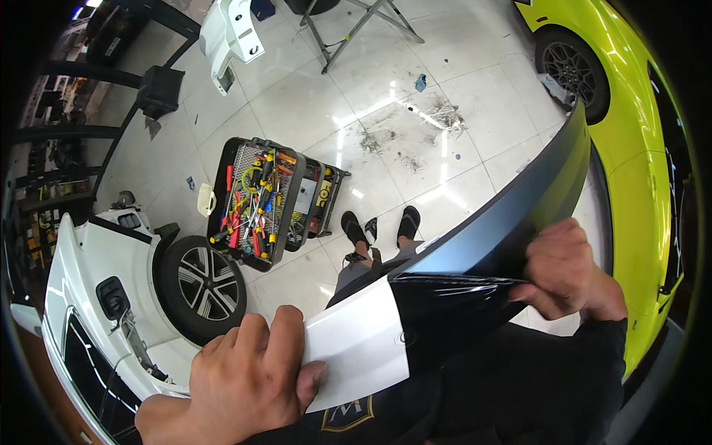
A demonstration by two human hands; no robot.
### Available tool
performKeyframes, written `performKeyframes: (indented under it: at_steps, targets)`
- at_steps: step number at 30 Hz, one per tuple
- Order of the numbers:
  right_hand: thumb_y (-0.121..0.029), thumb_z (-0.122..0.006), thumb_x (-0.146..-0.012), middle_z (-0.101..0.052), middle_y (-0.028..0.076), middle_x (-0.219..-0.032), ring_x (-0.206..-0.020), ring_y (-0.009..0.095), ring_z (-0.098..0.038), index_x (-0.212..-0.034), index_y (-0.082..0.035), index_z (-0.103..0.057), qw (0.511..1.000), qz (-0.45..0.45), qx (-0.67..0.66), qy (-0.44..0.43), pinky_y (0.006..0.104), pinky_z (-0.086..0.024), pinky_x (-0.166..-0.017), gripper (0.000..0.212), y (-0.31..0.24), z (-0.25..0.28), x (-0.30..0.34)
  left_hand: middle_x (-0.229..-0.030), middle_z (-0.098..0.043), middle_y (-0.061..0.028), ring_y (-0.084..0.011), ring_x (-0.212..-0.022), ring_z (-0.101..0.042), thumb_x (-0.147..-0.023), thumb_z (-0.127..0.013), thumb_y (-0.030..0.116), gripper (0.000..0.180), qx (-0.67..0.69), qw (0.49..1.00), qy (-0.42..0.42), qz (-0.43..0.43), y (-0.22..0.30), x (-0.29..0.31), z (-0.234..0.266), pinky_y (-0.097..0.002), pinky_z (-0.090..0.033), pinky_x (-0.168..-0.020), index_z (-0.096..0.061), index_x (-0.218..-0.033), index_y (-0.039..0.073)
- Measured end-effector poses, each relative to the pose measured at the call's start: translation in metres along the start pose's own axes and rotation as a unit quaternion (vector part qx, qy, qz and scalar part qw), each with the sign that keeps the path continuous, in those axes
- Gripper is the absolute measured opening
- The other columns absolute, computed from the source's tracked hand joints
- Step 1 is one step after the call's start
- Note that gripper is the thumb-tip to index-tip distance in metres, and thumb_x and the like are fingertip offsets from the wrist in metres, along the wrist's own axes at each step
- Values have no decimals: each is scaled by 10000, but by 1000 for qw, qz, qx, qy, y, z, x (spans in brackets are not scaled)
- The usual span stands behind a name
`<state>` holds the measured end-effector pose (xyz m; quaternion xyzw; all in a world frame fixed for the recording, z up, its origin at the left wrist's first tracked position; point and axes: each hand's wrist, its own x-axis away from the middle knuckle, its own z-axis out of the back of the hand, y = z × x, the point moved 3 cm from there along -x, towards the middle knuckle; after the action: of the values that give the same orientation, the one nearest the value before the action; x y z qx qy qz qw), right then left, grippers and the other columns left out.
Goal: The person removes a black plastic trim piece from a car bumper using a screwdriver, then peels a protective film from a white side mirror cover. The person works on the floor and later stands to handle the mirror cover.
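A long curved car trim panel (512, 200) crosses in front of my body, its far end rising to the upper right. Dark and glossy along most of its length, it shows a bare white section (360, 341) at the near end. My left hand (241, 371) is closed around that white end, thumb on its face. A sheet of glossy black film (452, 311) meets the white section at a sharp edge and is drawn into taut creases. My right hand (560, 271) is closed, pinching the film's creased edge near the panel's dark part.
A tool cart (297, 174) full of screwdrivers and pliers stands ahead, left of my feet. Left is a partly dismantled white car (81, 259); right, a yellow-green car (630, 170). Farther off are a folding stand (326, 55) and a white body part (222, 44). Dark smudges mark the tiled floor.
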<state>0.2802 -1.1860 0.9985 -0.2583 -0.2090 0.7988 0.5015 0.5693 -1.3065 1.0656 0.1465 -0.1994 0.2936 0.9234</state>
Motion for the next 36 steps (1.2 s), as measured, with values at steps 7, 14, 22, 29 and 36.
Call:
performKeyframes:
  at_steps: [7, 14, 22, 29, 36]
  targets:
    - [-327, -753, -841, -324, 28, -535, -420, 214, -397, -567, -104, -395, 997, -17, 64, 51, 354, -237, -427, 503, -11, 17, 11, -722, -481, -125, -292, -541, -539, -817, -591, 279, 429, 19, 997, 53, -58, -18, 8, 0, -404, -444, -501, -543, -1109, -32]
    - [-410, -685, -895, -289, 10, -538, -412, 202, -366, -579, -97, -408, 982, -7, 133, 133, 351, -228, -424, 524, -19, 30, 32, -711, -488, -123, -298, -535, -545, -806, -601, 267, 440, 7, 994, 63, -88, -22, 7, 7, -404, -455, -513, -541, -1128, -27]
    - [-254, -697, -859, -396, 94, -588, -529, 321, -469, -661, -43, -470, 985, -166, 8, 53, 417, -352, -526, 368, -7, 3, 29, -678, -548, -92, -260, -461, -582, -887, -636, 332, 313, -41, 987, 97, -123, -38, -25, 15, -378, -464, -424, -585, -1032, 59]
    - [-335, -821, -802, -631, 116, -1211, -1088, 183, -600, -1291, 61, -562, 738, -354, -572, -50, 325, -458, -973, 680, 9, -85, 11, -742, -639, -145, -330, -607, -648, -958, -572, 324, 308, -171, 978, 7, -116, -34, -54, 24, -414, -490, -542, -565, -1053, 31]
    - [-170, -736, -873, -691, 103, -1052, -977, 174, -647, -1153, 53, -644, 679, -409, -610, -11, 319, -512, -863, 370, -12, -197, -68, -698, -658, -104, -240, -593, -676, -954, -569, 312, 333, -330, 894, 56, -299, -38, -91, 6, -341, -528, -524, -658, -870, 3]
